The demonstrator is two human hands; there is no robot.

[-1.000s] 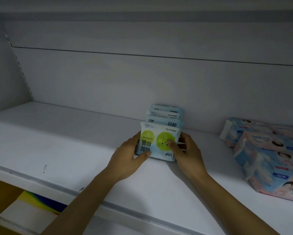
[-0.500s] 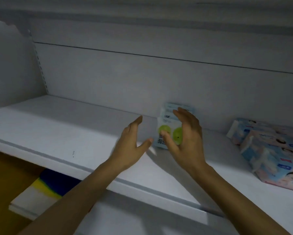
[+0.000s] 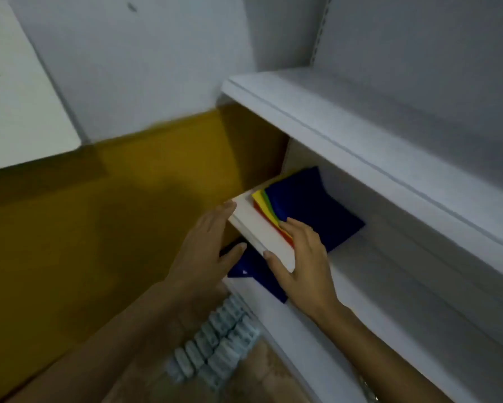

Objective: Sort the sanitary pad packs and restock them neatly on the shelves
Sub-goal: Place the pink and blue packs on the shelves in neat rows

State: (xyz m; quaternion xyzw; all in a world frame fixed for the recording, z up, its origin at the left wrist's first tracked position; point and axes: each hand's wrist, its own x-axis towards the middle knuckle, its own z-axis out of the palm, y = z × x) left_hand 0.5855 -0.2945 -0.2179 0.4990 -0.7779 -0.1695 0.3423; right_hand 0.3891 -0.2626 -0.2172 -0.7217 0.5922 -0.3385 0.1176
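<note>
I look down and left past the shelf end. Two rows of pale blue sanitary pad packs (image 3: 215, 341) stand on edge in a cardboard box (image 3: 273, 373) on the floor, below my arms. My left hand (image 3: 206, 251) hovers with relaxed straight fingers above the box, holding nothing. My right hand (image 3: 299, 257) is spread with loose fingers over the corner of a white board (image 3: 259, 225) on the lower shelf; whether it touches the board is unclear. The upper shelf (image 3: 360, 135) runs along the right, its packs out of view.
Blue, green, yellow and red sheets (image 3: 302, 205) lie on the white board on the lower shelf (image 3: 375, 286). A yellow floor (image 3: 84, 228) fills the left. A white panel (image 3: 17, 97) stands at far left. Shelf uprights rise at top right.
Both hands let go of the green-dotted pack on the upper shelf and came down. My view swung left and down to the lower shelf and the box of packs.
</note>
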